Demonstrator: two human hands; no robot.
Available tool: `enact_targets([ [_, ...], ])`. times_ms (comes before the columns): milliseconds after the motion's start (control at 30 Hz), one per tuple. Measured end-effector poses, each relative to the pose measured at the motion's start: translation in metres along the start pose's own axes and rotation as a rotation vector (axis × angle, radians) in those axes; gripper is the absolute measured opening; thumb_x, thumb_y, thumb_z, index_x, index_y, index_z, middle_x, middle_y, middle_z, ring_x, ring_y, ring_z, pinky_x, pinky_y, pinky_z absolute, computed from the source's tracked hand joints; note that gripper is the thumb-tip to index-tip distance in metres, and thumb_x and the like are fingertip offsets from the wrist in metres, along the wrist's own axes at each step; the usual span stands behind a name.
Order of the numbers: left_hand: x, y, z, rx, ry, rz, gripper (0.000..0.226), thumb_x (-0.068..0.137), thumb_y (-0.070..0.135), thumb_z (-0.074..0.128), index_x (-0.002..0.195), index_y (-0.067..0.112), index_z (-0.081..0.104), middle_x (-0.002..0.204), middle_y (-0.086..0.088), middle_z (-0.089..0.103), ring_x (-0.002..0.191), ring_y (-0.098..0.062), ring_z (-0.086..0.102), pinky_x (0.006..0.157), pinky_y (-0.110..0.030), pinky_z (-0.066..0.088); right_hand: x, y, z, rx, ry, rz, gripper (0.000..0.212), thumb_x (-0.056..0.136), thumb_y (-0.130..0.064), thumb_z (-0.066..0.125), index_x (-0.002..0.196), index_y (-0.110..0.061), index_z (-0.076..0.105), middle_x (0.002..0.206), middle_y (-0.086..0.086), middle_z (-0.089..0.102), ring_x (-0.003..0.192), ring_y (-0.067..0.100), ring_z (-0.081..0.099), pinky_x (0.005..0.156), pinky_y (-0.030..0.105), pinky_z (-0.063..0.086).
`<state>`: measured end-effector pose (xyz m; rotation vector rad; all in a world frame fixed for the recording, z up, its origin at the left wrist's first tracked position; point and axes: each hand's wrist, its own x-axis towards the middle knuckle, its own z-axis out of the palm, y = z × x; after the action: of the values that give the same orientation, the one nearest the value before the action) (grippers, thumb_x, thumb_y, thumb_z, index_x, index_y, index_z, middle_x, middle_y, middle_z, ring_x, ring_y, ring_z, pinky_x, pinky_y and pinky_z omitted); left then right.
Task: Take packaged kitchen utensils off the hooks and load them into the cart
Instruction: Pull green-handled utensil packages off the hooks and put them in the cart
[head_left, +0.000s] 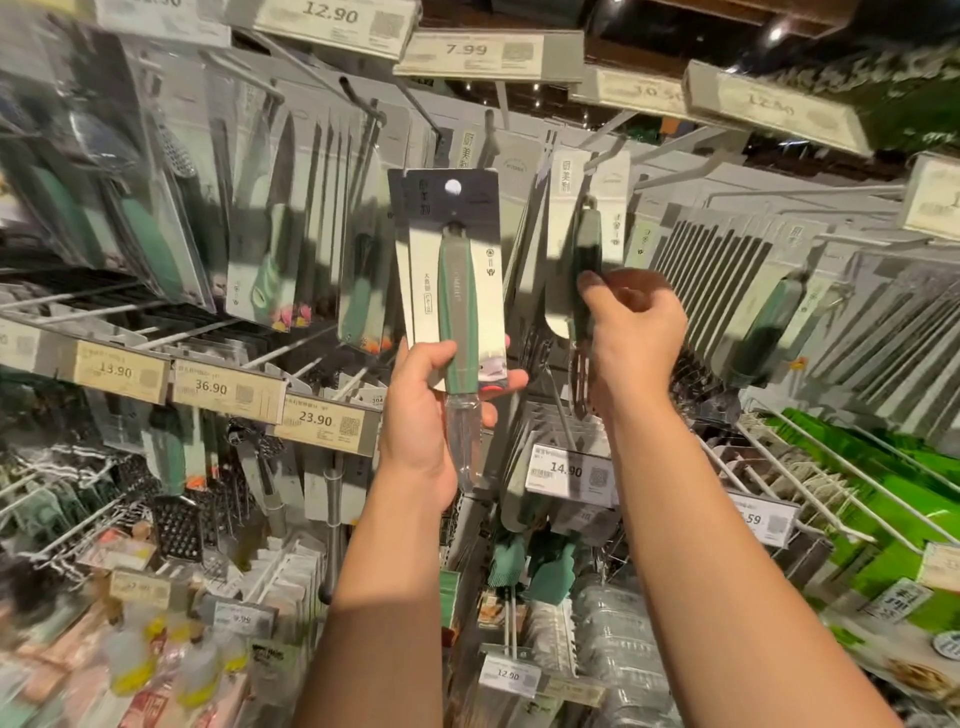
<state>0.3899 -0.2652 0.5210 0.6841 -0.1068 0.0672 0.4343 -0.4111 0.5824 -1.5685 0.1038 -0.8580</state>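
Head view: left hand (431, 384) grips a carded green-handled utensil (451, 280), already free of the hooks. Right hand (631, 332) pinches a second hanging pack (586, 249); slide it straight outward along its hook (605, 150) to avoid tearing the card. Cart unseen.

Packed hanging packages (727, 270) crowd every hook on the rack; price tags (322, 423) jut forward along the rails; open room lies only before the rack, around both forearms.
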Motion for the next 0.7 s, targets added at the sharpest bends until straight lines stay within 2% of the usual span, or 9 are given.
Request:
enact_targets([
  [100,0.001,-0.001,0.003,0.001,-0.013,0.022,0.041,0.104,0.018,0.042,0.134,-0.001,0.061,0.101,-0.022,0.077,0.072,-0.029,0.075,0.039,-0.02,0.044,0.01,0.003,0.01,0.004,-0.017,0.045,0.02,0.088,-0.018,0.079,0.086,-0.026,0.06,0.089,0.0,0.07,0.083,0.018,0.068,0.074,0.032,0.059],
  [233,0.001,-0.003,0.006,0.009,-0.003,0.028,0.035,0.104,0.016,0.045,0.131,0.001,0.062,0.109,-0.026,0.076,0.072,-0.025,0.073,0.041,-0.022,0.045,0.01,0.008,0.011,-0.042,-0.036,0.113,0.019,0.087,-0.024,0.08,0.087,-0.026,0.061,0.096,0.004,0.072,0.084,0.019,0.068,0.073,0.032,0.057],
  [300,0.001,-0.005,0.005,0.014,-0.006,0.025,0.034,0.104,0.017,0.048,0.132,0.003,0.061,0.117,-0.03,0.073,0.072,-0.024,0.073,0.042,-0.023,0.046,-0.004,0.008,0.005,-0.07,-0.013,0.047,0.016,0.088,-0.029,0.077,0.088,-0.027,0.062,0.094,0.0,0.07,0.083,0.016,0.067,0.07,0.028,0.054],
  [367,0.001,-0.006,0.003,0.034,-0.024,0.031,0.037,0.1,0.022,0.055,0.131,0.003,0.061,0.114,-0.031,0.072,0.072,-0.026,0.071,0.042,-0.025,0.049,-0.02,0.006,-0.002,-0.055,-0.024,-0.031,0.011,0.09,-0.03,0.073,0.089,-0.026,0.064,0.094,-0.002,0.068,0.083,0.013,0.065,0.072,0.028,0.053],
  [433,0.003,-0.009,0.003,0.044,-0.027,0.041,0.048,0.092,0.025,0.062,0.133,0.001,0.058,0.105,-0.022,0.075,0.07,-0.025,0.07,0.042,-0.028,0.05,-0.037,0.0,-0.005,0.034,-0.189,-0.044,0.011,0.092,-0.03,0.072,0.094,-0.021,0.067,0.091,-0.002,0.067,0.081,0.014,0.063,0.075,0.033,0.055],
  [500,0.004,-0.013,0.006,0.051,-0.025,0.064,0.046,0.096,0.021,0.062,0.137,0.002,0.056,0.097,-0.011,0.075,0.068,-0.019,0.069,0.045,-0.029,0.052,-0.049,-0.006,-0.004,0.091,-0.381,0.006,0.022,0.09,-0.035,0.075,0.1,-0.017,0.068,0.091,0.006,0.068,0.078,0.015,0.063,0.074,0.035,0.057],
  [567,0.005,-0.018,0.01,0.098,-0.059,0.11,0.047,0.097,0.018,0.062,0.143,0.012,0.056,0.105,-0.006,0.077,0.083,-0.019,0.074,0.057,-0.032,0.056,-0.055,-0.012,-0.001,0.067,-0.455,0.051,0.033,0.084,-0.034,0.082,0.106,-0.015,0.066,0.087,0.007,0.068,0.073,0.009,0.065,0.071,0.032,0.058],
  [633,0.004,-0.021,0.013,0.124,-0.111,0.179,0.049,0.096,0.012,0.062,0.144,0.019,0.056,0.119,-0.006,0.077,0.106,-0.023,0.074,0.081,-0.043,0.06,-0.057,-0.016,0.0,0.065,-0.443,0.081,0.039,0.079,-0.025,0.087,0.107,-0.013,0.063,0.077,-0.005,0.065,0.068,0.006,0.065,0.07,0.032,0.058],
  [700,0.003,-0.022,0.013,0.135,-0.149,0.221,0.053,0.094,0.008,0.063,0.145,0.019,0.055,0.13,-0.008,0.074,0.121,-0.027,0.07,0.101,-0.05,0.055,-0.055,-0.017,-0.002,0.073,-0.43,0.087,0.041,0.078,-0.02,0.087,0.108,-0.013,0.061,0.085,-0.004,0.07,0.077,0.011,0.071,0.075,0.037,0.061],
])
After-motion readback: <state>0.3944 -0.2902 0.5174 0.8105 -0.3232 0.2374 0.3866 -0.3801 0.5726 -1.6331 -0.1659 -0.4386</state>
